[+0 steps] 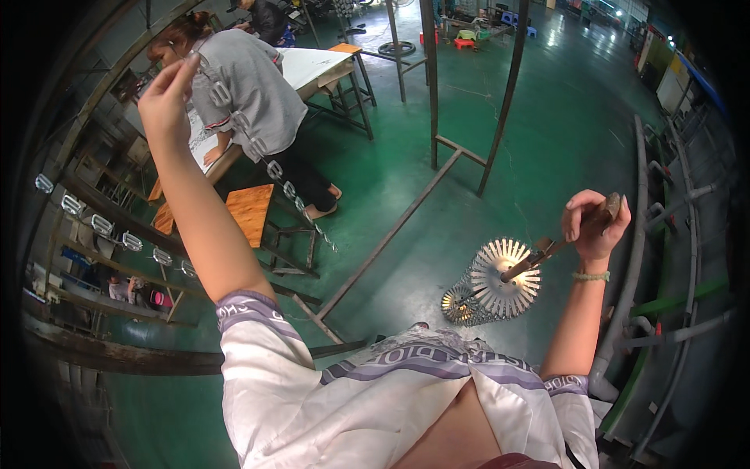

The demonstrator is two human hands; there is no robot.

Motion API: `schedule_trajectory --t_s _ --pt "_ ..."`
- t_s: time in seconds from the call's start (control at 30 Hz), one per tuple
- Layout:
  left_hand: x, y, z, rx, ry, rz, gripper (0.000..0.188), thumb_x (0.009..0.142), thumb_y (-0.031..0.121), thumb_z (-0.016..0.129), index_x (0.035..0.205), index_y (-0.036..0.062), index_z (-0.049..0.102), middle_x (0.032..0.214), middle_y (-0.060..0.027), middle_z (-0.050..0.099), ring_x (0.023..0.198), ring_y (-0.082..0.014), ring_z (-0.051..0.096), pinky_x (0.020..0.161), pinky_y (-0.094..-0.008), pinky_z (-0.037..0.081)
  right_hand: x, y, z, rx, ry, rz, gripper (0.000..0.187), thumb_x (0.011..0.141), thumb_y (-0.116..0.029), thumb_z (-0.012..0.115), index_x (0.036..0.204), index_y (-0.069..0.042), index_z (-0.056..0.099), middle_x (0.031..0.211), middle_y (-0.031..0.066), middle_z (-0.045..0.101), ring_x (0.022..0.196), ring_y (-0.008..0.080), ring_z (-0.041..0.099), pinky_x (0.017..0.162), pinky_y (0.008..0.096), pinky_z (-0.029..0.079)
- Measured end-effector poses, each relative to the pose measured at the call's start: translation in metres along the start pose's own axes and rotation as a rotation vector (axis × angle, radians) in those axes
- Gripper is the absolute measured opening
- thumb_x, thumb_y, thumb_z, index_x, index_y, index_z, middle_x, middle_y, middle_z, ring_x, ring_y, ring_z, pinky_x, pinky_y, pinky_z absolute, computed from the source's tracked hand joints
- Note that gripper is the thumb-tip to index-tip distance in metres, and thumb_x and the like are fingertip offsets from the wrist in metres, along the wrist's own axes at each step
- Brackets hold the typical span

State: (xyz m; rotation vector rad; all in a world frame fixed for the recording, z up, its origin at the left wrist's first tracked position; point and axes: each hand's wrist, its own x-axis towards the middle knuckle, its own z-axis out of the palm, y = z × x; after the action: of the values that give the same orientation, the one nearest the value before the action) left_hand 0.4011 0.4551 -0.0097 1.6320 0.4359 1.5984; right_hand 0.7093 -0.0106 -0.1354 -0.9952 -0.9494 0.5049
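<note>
My left hand [166, 98] is raised high at the upper left, its thumb and fingertips pinched together. Whatever lies between them is too small to make out. Close beside those fingers begins a row of looped silver metal pieces [255, 148], which runs down toward the middle of the picture. At the right, my right hand [595, 227] has its fingers curled around a brown, rusty-looking bar [547, 252]. The bar's lower end meets a round slotted metal disc [519, 293] above the floor. Small metal links [491, 314] cover the sides below it, with a smaller disc [461, 303] alongside.
More silver pieces [101, 225] hang along the left frame. Metal posts and a low crossbar [391, 234] stand ahead. A co-worker in grey [250, 86] leans over a white-topped table [312, 66], near a wooden stool [251, 213]. Grey pipes [637, 234] line the right side.
</note>
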Motion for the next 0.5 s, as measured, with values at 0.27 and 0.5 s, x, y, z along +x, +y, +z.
schedule_trajectory --t_s 0.27,0.5 --pt "-0.113 -0.022 0.031 -0.132 -0.24 -0.234 0.011 0.076 0.005 0.071 0.084 -0.0004 0.066 0.077 -0.0005 0.062 0.071 -0.0065 0.054 0.064 -0.0191 0.039 -0.002 0.0 -0.001 0.006 -0.013 -0.002 0.081 0.086 -0.06 0.017 0.082 0.009 0.06 0.042 0.0084 0.046 0.036 0.0161 0.042 0.039 0.026 0.037" --pt "-0.212 -0.053 0.072 -0.241 -0.605 -0.25 0.007 0.072 -0.006 0.068 0.077 -0.0032 0.064 0.078 -0.0048 0.06 0.071 -0.0108 0.055 0.065 -0.0229 0.043 -0.001 0.002 -0.005 0.02 -0.048 0.01 0.083 0.085 -0.063 0.018 0.084 0.009 0.06 0.042 0.0071 0.045 0.036 0.0157 0.041 0.04 0.0262 0.037"
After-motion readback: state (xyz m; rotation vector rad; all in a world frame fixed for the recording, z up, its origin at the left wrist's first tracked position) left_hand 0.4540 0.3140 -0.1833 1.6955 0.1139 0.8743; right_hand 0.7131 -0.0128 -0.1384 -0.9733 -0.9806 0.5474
